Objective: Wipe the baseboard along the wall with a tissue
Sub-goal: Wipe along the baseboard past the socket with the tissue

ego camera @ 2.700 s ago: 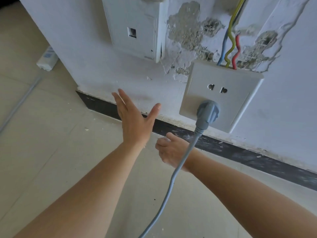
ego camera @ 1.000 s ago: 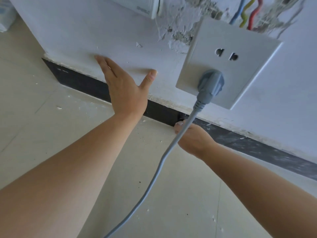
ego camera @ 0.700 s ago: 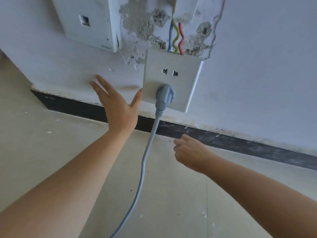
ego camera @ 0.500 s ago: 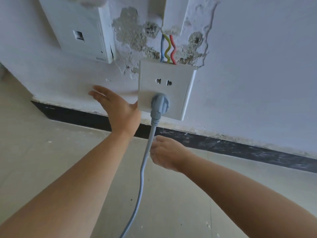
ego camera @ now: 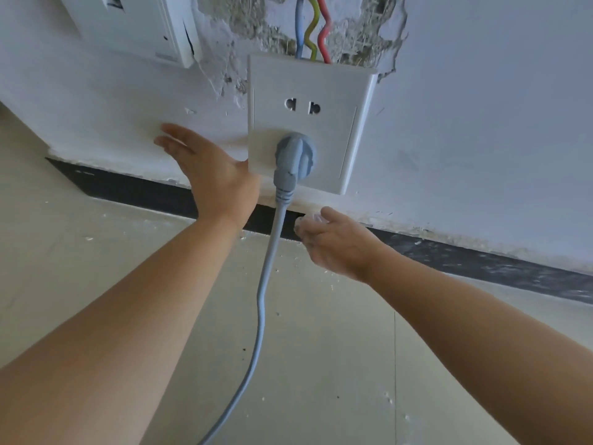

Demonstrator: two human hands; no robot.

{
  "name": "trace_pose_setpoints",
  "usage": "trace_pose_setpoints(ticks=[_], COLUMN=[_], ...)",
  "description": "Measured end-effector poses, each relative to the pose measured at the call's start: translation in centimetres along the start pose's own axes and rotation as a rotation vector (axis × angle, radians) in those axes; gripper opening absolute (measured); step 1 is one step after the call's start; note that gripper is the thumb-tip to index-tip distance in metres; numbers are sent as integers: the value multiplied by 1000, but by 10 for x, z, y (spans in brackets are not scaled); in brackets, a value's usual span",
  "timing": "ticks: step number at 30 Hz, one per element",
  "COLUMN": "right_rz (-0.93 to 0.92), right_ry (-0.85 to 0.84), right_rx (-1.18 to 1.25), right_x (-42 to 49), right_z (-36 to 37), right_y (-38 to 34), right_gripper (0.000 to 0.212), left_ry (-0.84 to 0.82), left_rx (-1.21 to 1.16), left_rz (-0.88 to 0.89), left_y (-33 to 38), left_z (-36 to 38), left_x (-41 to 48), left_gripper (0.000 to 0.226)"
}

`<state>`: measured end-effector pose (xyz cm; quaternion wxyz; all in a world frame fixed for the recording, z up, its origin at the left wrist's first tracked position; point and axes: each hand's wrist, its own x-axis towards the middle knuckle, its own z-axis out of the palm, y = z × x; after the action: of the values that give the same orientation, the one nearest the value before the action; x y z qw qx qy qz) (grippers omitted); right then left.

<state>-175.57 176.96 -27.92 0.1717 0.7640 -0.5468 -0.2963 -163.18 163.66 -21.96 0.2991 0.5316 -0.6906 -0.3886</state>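
Observation:
A dark baseboard [ego camera: 481, 261] runs along the foot of the white wall, scuffed with pale dust on its right stretch. My right hand [ego camera: 337, 244] presses a small white tissue [ego camera: 309, 219] against the baseboard just right of the grey cable; most of the tissue is hidden under my fingers. My left hand [ego camera: 208, 175] lies flat and open on the wall above the baseboard, left of the socket, holding nothing.
A white socket box [ego camera: 337, 123] sticks out from the wall with a grey plug [ego camera: 295, 157] in it. Its grey cable [ego camera: 263, 303] hangs down between my arms across the beige tiled floor. Bare coloured wires [ego camera: 313, 30] and crumbled plaster sit above. A white panel [ego camera: 138, 24] is at the upper left.
My right hand has moved from left of the cable to its right along the baseboard, and the tissue now shows at my fingertips. My left hand stays flat on the wall. The view has moved closer.

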Motion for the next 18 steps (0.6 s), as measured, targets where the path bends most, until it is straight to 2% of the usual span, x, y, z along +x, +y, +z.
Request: trace_pose_setpoints(ticks=[3,5,10,11,14,16,18], right_rz=[40,84,110,50,-70,-97,-87], right_ry=[4,-51,-346,-330,-69,33,114], right_rx=[-18,44,285,289,249,170,127], right_x=[-19,-33,-49,-44,-8,19,35], right_z=[10,9,6,1,-19,-24,-25], right_y=[4,5,-7,-11,-19,-24,-21], right_gripper=[19,15,11,11,15,11,12], left_ry=[-8,-14,-18,-12,40,10,56], left_rx=[-20,-21,48,95,158,125,15], left_rz=[-13,-14,5,7,54,35,47], left_y=[3,4,3,2,0,1,0], left_z=[-2,-4,-1,0,1,1,4], left_x=[-1,-1,-1,0,1,-2,-4], left_gripper=[99,100,94,90,83,83,75])
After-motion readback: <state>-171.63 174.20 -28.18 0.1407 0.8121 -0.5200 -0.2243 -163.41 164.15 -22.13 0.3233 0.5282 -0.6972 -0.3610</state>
